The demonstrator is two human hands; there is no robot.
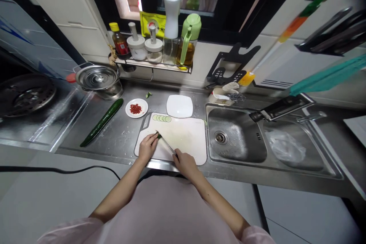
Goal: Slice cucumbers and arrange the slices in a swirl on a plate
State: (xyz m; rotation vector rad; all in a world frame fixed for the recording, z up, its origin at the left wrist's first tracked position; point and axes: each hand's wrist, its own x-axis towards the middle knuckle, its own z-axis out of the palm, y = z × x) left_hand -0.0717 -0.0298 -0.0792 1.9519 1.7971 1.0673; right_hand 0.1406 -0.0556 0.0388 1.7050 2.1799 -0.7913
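Note:
On the steel counter lies a white cutting board (pixel 185 137). My left hand (pixel 147 147) is curled over a small cucumber piece (pixel 158 135) near the board's left edge, fingers closed on it. My right hand (pixel 185 162) grips the handle of a knife (pixel 167 145), whose blade points up-left and meets the cucumber piece. A row of several cucumber slices (pixel 161 118) rests along the board's far edge. A whole cucumber (pixel 102 122) lies on the counter to the left.
A small plate of chopped red chili (pixel 136 108) and an empty white plate (pixel 180 106) sit behind the board. A sink (pixel 237 137) with a faucet (pixel 281 107) is right. A lidded pot (pixel 98 79) stands left; bottles line a shelf (pixel 156 65).

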